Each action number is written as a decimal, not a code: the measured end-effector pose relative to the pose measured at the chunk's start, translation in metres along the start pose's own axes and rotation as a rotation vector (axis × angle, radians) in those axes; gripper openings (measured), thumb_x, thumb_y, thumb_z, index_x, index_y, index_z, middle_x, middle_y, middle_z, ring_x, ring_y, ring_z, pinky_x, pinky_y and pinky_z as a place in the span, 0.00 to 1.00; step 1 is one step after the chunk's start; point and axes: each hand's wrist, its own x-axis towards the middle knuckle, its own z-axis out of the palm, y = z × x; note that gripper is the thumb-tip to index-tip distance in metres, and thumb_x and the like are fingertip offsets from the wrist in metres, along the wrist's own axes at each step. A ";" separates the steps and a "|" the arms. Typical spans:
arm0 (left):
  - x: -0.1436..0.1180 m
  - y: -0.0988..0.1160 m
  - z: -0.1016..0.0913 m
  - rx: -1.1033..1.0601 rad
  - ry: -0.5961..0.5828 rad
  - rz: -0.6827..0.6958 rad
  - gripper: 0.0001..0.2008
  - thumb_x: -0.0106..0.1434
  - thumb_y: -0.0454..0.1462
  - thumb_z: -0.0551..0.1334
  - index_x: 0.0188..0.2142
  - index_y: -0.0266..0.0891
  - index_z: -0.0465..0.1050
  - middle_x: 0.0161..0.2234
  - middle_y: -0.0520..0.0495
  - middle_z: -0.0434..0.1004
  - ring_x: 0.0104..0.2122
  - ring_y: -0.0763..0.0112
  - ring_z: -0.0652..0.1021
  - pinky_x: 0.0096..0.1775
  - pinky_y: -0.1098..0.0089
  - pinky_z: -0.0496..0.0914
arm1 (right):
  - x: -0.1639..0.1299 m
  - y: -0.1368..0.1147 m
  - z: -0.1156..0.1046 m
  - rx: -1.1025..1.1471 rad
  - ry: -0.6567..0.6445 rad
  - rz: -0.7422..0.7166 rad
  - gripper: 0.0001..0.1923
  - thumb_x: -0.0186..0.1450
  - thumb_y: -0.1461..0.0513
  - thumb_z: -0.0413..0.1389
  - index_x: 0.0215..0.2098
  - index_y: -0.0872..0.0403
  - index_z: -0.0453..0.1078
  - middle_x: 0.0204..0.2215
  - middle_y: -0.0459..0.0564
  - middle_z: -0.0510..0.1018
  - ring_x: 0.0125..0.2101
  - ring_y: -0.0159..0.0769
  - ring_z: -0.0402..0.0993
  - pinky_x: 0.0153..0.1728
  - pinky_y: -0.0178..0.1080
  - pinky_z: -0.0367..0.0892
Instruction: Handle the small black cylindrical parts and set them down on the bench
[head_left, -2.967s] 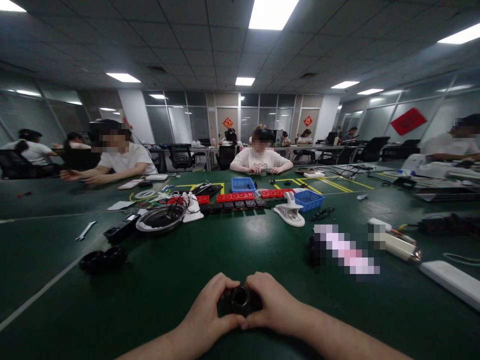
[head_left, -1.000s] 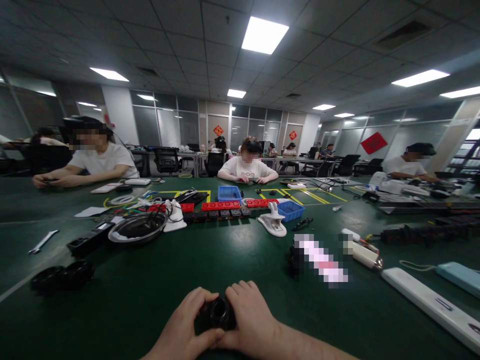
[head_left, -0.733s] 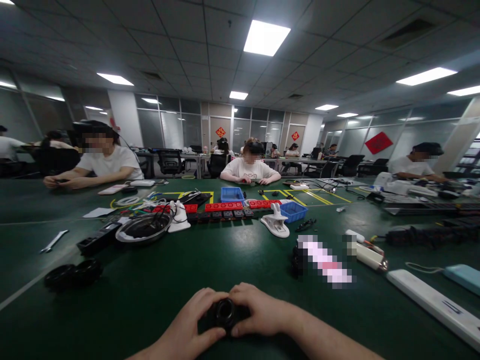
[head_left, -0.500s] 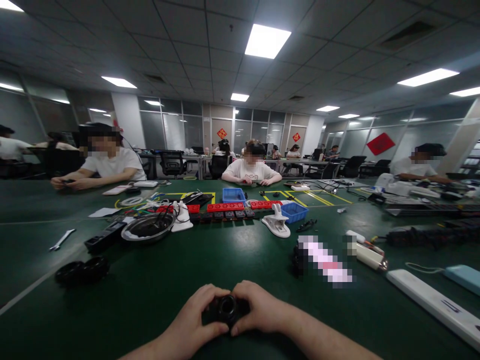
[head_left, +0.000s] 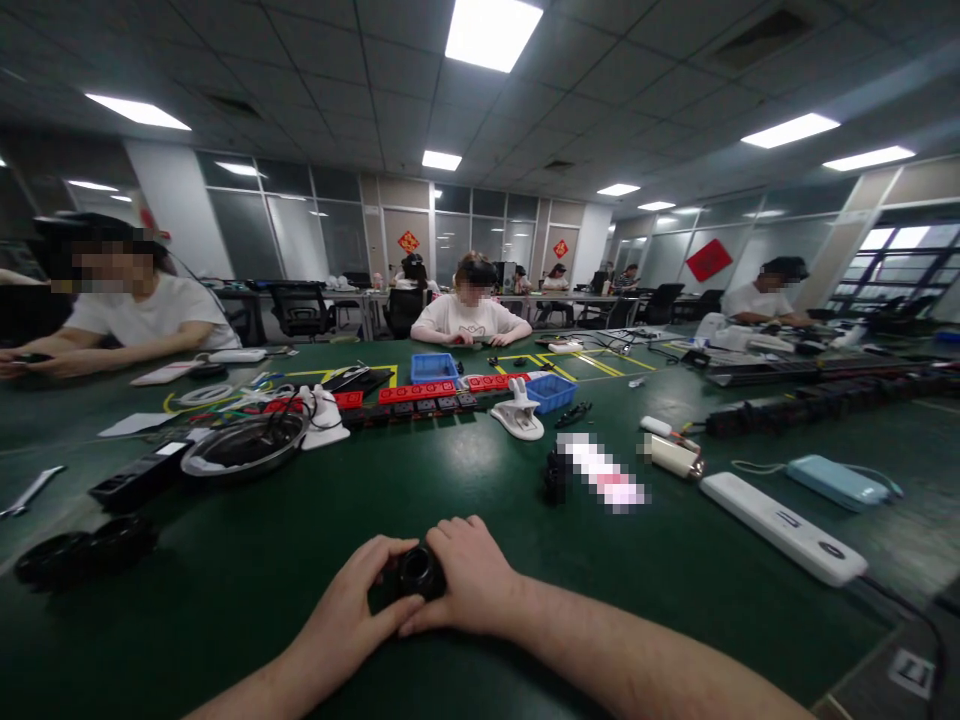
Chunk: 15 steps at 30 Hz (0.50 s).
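A small black round part [head_left: 417,570] with a hollow centre sits between both my hands on the green table [head_left: 465,480]. My left hand [head_left: 352,600] wraps its left side with thumb and fingers. From the right, my right hand [head_left: 469,575] covers its top and side. Most of the part's body is hidden by my fingers.
A white power strip [head_left: 780,512] and a pale blue box [head_left: 829,481] lie at the right. A metal dish [head_left: 240,445], black parts [head_left: 82,545], red and black sockets [head_left: 420,398], blue bins [head_left: 550,391] and a white clamp [head_left: 519,415] lie ahead. Several people sit around the table.
The view has swung to the right, showing more of the table's right end. Both hands stay closed on the black part, with my right hand shifted further over it.
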 end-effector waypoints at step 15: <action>0.001 -0.015 -0.003 -0.056 -0.104 0.002 0.18 0.52 0.38 0.61 0.44 0.48 0.67 0.41 0.50 0.68 0.39 0.63 0.70 0.38 0.69 0.66 | 0.002 0.028 -0.004 0.330 -0.201 -0.162 0.19 0.49 0.52 0.59 0.34 0.54 0.65 0.27 0.42 0.70 0.28 0.29 0.64 0.28 0.30 0.58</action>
